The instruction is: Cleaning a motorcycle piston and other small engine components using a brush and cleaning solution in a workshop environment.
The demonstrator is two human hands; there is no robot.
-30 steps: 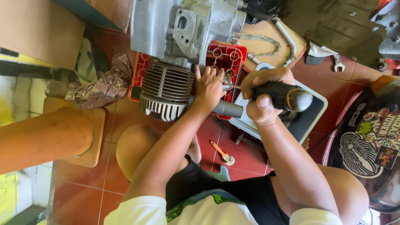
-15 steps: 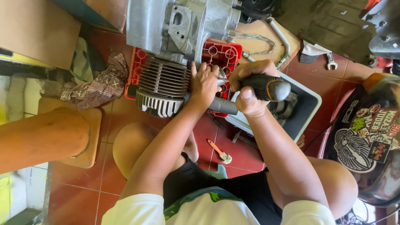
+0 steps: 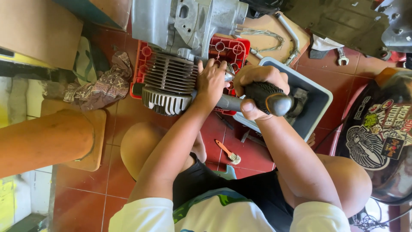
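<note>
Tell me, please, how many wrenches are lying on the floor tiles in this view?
1: a small wrench lies on the red floor tiles at upper right, beside a white rag. Others may be hidden under the grey tray or engine.

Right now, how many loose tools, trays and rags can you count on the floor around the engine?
Hand tools: 3, namely the driver in the right hand, a wrench and a small brush.
Trays: 2, one red, one grey.
Rags: 1.
Total: 6.
The left hand rests on the engine.
</note>
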